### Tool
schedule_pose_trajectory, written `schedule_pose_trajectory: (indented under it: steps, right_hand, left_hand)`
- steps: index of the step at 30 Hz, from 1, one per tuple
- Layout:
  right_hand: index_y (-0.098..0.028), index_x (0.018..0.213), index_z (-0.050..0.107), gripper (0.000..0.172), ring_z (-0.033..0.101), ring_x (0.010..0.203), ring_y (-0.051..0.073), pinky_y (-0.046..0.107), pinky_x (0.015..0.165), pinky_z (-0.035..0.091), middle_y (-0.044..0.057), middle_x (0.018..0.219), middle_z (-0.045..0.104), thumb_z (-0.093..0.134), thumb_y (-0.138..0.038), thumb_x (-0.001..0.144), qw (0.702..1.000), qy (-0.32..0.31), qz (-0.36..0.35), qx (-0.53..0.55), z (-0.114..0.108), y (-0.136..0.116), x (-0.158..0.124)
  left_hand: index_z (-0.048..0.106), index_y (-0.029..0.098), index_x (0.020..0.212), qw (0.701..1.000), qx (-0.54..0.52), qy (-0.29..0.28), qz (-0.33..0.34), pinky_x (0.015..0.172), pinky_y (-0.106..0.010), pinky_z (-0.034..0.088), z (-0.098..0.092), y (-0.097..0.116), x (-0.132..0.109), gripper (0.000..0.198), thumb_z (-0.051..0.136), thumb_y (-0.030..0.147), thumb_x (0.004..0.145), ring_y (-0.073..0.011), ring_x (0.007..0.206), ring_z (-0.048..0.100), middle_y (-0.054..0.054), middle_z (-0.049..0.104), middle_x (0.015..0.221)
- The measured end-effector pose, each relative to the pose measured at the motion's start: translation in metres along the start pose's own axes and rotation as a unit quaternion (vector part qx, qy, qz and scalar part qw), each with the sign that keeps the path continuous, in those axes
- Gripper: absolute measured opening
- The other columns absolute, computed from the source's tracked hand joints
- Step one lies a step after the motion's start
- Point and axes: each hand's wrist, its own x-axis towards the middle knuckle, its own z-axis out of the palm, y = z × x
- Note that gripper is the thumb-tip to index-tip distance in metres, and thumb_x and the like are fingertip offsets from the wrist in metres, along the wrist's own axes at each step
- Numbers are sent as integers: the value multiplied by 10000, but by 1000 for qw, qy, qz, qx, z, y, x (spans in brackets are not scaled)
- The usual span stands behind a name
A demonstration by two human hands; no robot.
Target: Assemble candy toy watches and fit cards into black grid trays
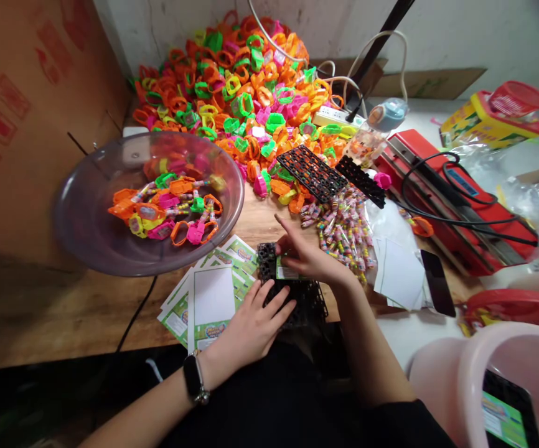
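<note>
At the table's front edge lies a black plastic grid tray (314, 298). My left hand (257, 320) rests on it, fingers spread and flat. Above the tray, my right hand (304, 252) has its index finger stretched out and the other fingers bent at a small green printed card (287, 272), which it appears to grip over the tray's far part. The palm partly hides that card. Left of the tray, a fanned stack of green and white printed cards (213, 295) lies close to my left hand.
A purple translucent basin (71, 218) holds colourful toy watches. More watches (246, 106) are heaped behind, with black grids (311, 173) on top. Small patterned sticks (346, 233) lie right, near white cards (398, 274), a phone (437, 283), a red corded machine (460, 205) and a pink bucket (442, 367).
</note>
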Motion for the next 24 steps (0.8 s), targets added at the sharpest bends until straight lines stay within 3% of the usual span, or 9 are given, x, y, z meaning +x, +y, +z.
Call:
schedule_pose_trajectory:
  steps: [4,15,19,24]
  right_hand:
    - [-170,1526,18,885,548,859,144,333,847,482,41,944,535,447,-79,758,999,12,-20,-39,8,6,2]
    - [-137,1524,0,909,548,822,145,321,818,497,42,926,555,423,-55,724,995,9,-23,-97,9,8,10]
    - [-107,1521,16,906,561,874,159,355,856,504,82,1005,574,375,-26,693,990,0,-13,-141,14,3,12]
    - [-100,1521,104,842,534,1138,224,398,955,464,193,1251,523,337,20,721,966,31,13,-255,35,-18,13]
  left_hand:
    - [378,182,1432,1000,-3,-4,13,1152,-579,283,0,1,-1,587,477,149,854,-345,1357,339,-87,423,1476]
    - [368,190,1440,1000,-5,-3,19,1157,-587,252,1,-1,0,581,472,181,868,-345,1357,334,-86,416,1480]
    - [382,199,1432,1000,-21,-2,15,1156,-608,228,0,-2,1,580,496,196,863,-373,1427,205,-110,369,1503]
    - [407,220,1420,998,-55,-6,2,1119,-630,271,0,-6,5,640,569,171,803,-434,1444,80,-167,262,1536]
